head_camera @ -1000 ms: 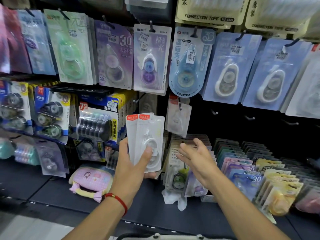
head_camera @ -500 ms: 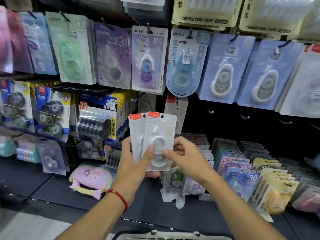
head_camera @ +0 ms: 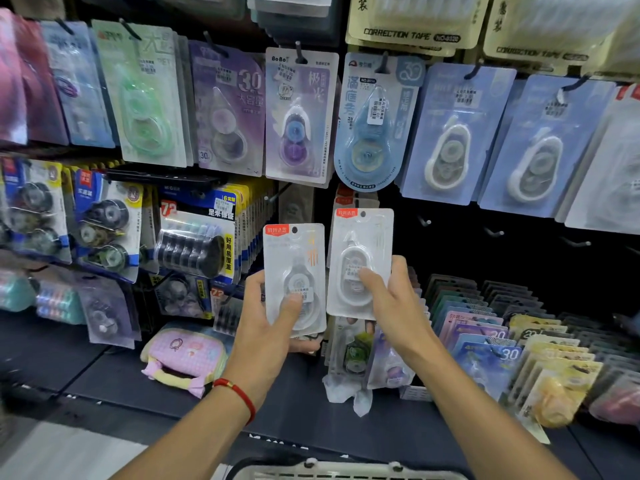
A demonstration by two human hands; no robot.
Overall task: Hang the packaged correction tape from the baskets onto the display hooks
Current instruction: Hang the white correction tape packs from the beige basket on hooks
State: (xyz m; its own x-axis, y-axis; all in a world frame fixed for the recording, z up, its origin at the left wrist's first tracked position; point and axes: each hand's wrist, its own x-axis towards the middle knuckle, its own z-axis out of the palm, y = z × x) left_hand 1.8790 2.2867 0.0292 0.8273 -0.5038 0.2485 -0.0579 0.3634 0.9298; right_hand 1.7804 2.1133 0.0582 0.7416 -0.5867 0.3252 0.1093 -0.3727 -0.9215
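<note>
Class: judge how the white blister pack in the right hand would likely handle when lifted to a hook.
The right-hand pack probably stays stiff: it stands upright, unbent, gripped only low down. Likely light: the right hand holds it alone. Its glossy plastic front may be slippery.

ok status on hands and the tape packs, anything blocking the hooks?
Left hand holds one white tape pack. Right hand holds a second pack, raised toward the display. Bare hooks to the right, unobstructed. Nothing hung yet.

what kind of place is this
Most likely a stationery shop aisle. Carded correction tape packs hang in rows on display hooks, more stand filed on the shelf, and a basket sits below the hands.
</note>
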